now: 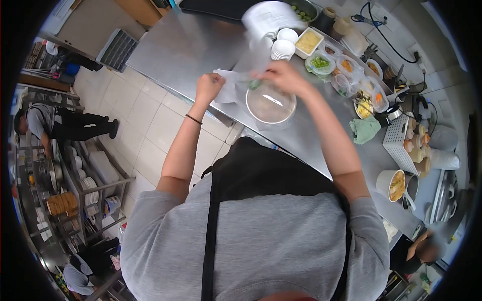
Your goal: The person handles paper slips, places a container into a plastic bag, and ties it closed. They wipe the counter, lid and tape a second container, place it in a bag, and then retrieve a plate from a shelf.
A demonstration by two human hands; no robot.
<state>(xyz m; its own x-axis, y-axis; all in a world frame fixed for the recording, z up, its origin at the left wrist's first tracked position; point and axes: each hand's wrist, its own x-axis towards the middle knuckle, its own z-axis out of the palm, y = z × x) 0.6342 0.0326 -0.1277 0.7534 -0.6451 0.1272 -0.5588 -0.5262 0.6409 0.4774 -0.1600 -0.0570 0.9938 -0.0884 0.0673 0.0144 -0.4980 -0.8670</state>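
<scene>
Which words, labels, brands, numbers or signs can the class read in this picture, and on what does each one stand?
None: no text can be read in this view.
White sheet at the left hand: no legible print.
Lidded bowl: no readable lettering.
Bottles at right: any labels are too small to read.
Blue-and-white container at lower left: too small to read.

No text, label, brand, number or sign readable anywhere in view.
</scene>
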